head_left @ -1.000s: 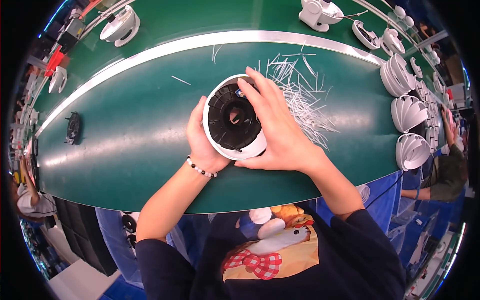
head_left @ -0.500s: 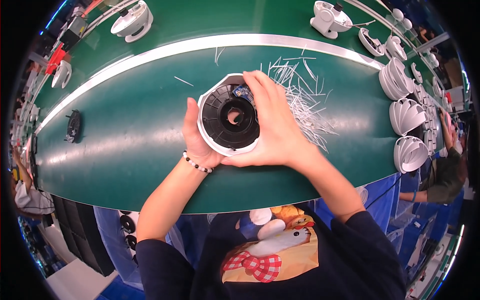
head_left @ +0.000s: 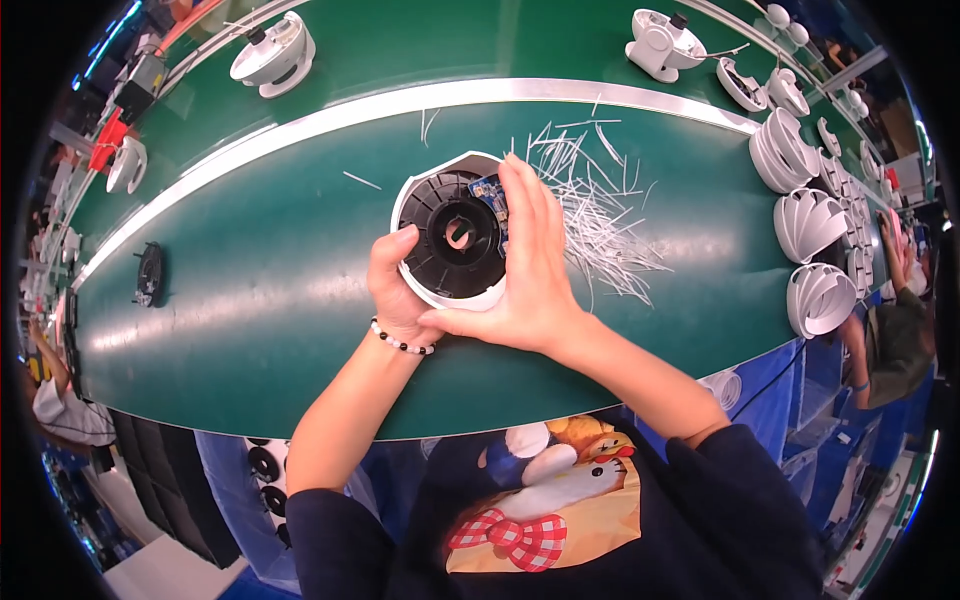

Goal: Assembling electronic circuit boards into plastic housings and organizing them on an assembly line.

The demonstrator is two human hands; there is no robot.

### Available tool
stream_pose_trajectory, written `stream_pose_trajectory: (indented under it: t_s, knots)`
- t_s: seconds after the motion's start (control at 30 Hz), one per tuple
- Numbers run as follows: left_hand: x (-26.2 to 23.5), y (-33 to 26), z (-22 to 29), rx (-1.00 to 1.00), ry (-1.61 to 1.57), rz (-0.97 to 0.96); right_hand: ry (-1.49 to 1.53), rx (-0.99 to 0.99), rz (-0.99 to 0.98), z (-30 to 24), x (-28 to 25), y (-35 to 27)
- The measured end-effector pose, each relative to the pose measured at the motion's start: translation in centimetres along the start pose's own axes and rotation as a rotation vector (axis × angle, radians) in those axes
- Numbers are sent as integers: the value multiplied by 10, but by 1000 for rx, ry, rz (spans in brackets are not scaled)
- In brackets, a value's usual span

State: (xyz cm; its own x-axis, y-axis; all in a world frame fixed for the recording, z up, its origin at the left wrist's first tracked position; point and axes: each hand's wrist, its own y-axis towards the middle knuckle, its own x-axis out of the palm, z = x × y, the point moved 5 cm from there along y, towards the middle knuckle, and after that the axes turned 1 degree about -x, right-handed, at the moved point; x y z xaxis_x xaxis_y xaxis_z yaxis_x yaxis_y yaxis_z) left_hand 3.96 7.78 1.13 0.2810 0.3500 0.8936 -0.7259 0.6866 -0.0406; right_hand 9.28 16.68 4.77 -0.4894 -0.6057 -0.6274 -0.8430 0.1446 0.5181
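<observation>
Both my hands hold a round white housing (head_left: 452, 296) with a black, ribbed plastic disc (head_left: 425, 225) inside it. A small blue circuit board (head_left: 489, 192) sits at the disc's upper right, partly behind my fingers. My left hand (head_left: 395, 285) supports the housing from the lower left, its thumb on the rim and its other fingers hidden underneath. Around the right side wraps my right hand (head_left: 535, 255), its fingertips at the upper rim and its thumb along the lower edge. Part of my left hand shows through the disc's central hole.
Thin white strips (head_left: 600, 235) lie in a loose pile right of the housing. A black part (head_left: 148, 274) rests at the far left of the green table (head_left: 260, 340). Stacked white shells (head_left: 805, 222) line the right edge. White assemblies (head_left: 275, 58) stand beyond the pale rail (head_left: 480, 92).
The housing has shifted slightly left and tilted a little. My left thumb has bent in over the rim, and more of the circuit board shows beside my right fingers.
</observation>
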Motion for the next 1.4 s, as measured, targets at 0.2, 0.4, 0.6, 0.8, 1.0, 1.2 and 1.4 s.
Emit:
stream_pose_trajectory:
  t_s: [0.2, 0.4, 0.6, 0.8, 1.0, 1.2, 1.4]
  knots:
    - [-12, 10, 15, -64, -25, 178, -99, -534, -260, -4, -4, 11]
    - [-30, 8, 31, -136, 40, 218, -57, -606, -119, 33, -2, 64]
    - [-45, 11, 39, -114, 135, 273, -401, -606, 99, 109, 4, 141]
    - [-79, -4, 170, 772, 1255, 496, -623, -433, -10, 157, -18, 151]
    - [-153, -102, 333, 520, 2655, 1408, -512, -427, 80, 60, -94, 66]
    - [-137, -87, 317, -96, 2444, 1060, -835, -188, 307, 58, -205, -21]
    - [-128, -91, 339, 58, 2458, 878, -1080, 75, 629, 93, -287, -102]
